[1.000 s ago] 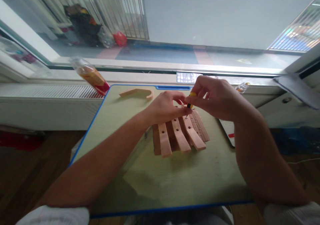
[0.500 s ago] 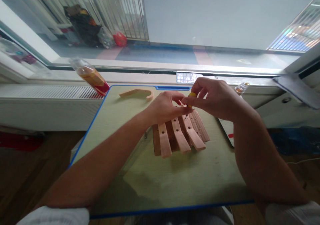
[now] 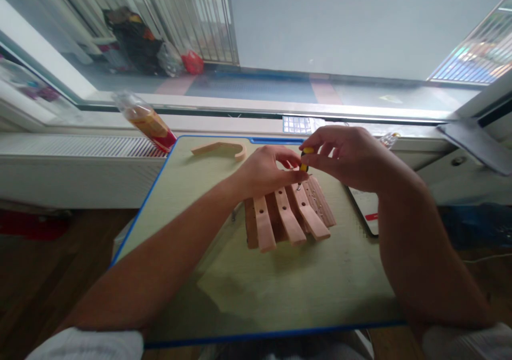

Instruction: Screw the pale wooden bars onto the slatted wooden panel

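Note:
My right hand (image 3: 340, 149) pinches a small yellow-and-black screwdriver (image 3: 304, 160) by its handle. The tool stands nearly upright, its tip end at a screw (image 3: 298, 187) in the rightmost of three curved wooden slats (image 3: 314, 222). These slats lie across a ridged brown wooden base (image 3: 326, 210) and have round dark holes. My left hand (image 3: 266, 170) is closed on the far side of this wooden assembly, its thumb stretched across the slats close to the screwdriver. Its other fingertips are partly hidden behind the thumb and the tool.
A loose curved wooden piece (image 3: 219, 148) lies at the far left of the blue-edged table (image 3: 304, 290). A bottle (image 3: 148, 122) leans beyond the left corner. A flat white object with a dark edge (image 3: 366, 210) is beside my right forearm. A blister pack (image 3: 296, 124) lies on the windowsill.
My right hand has shifted slightly right and its fingers have moved on the screwdriver handle, so more of it shows. My left hand and the wooden assembly have stayed almost still.

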Tool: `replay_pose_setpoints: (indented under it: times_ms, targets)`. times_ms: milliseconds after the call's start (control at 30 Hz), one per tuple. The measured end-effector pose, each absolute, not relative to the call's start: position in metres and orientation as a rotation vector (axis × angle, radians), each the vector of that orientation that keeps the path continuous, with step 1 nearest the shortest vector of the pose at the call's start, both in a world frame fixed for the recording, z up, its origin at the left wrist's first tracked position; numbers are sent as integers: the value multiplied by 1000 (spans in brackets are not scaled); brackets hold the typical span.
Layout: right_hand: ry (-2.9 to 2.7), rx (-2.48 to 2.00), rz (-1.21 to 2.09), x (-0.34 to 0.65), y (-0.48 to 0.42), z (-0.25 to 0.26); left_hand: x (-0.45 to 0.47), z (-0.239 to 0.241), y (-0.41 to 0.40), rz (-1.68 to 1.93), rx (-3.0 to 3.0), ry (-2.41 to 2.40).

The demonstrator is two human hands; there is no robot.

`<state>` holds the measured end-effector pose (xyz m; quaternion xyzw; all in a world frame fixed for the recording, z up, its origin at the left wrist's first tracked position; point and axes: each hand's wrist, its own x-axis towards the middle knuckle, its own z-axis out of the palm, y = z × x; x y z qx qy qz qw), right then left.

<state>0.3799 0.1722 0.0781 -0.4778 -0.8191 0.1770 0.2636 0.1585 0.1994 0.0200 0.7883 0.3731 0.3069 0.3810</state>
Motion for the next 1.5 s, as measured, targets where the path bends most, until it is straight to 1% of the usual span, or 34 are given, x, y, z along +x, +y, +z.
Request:
replay_pose_setpoints:
  times_ms: [233, 700, 933, 1300, 1500]
  targets:
    - [-2159, -1413, 408, 374, 170, 79, 158, 19, 201, 786, 2020, 931]
    - [-2164, -1440, 412, 369, 169, 80, 157, 19, 201, 783, 2049, 933]
    - [-2168, -1283, 576, 381, 168, 85, 157, 17, 203, 792, 2020, 917]
    - [-2245, -1257, 503, 385, 168, 86, 158, 22, 201, 778, 2024, 923]
    - [-2215, -1381, 468, 383, 168, 87, 159, 22, 200, 773, 2004, 932]
